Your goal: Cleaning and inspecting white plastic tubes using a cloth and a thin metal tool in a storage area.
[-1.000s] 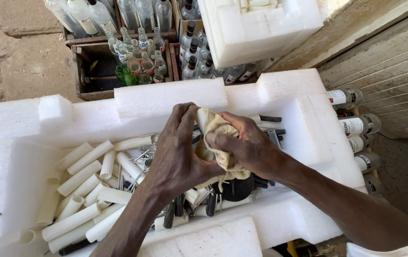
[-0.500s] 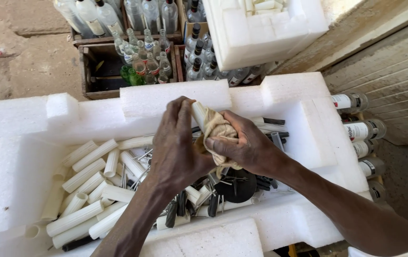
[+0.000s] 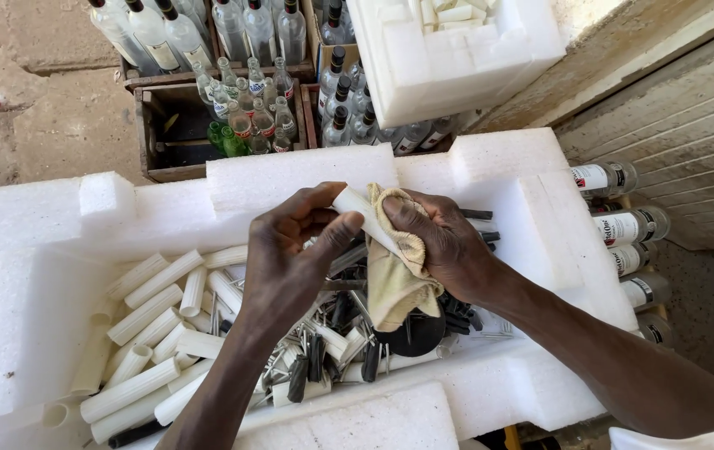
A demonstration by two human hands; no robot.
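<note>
My left hand [image 3: 290, 258] pinches the end of a white plastic tube [image 3: 358, 212] between thumb and fingers. My right hand [image 3: 444, 242] wraps a tan cloth [image 3: 394, 279] around the tube's other end, and the cloth hangs down below my fingers. Both hands hover over a white foam tray [image 3: 40, 283]. In its left part lie several white tubes [image 3: 157, 321]. Under my hands sit several black handles with metal pins [image 3: 332, 350] and a round black part [image 3: 411, 333].
A second white foam block [image 3: 448, 62] with tube pieces stands behind. Wooden crates [image 3: 165, 142] hold several clear and green glass bottles [image 3: 244, 108]. More labelled bottles [image 3: 623, 225] lie on the right beside a slatted wall [image 3: 682, 108]. Bare dirt ground [image 3: 32, 108] is at the left.
The cloth, bunched between both hands before, now hangs from my right hand. My left hand has slid to the tube's end, and more of the white tube shows.
</note>
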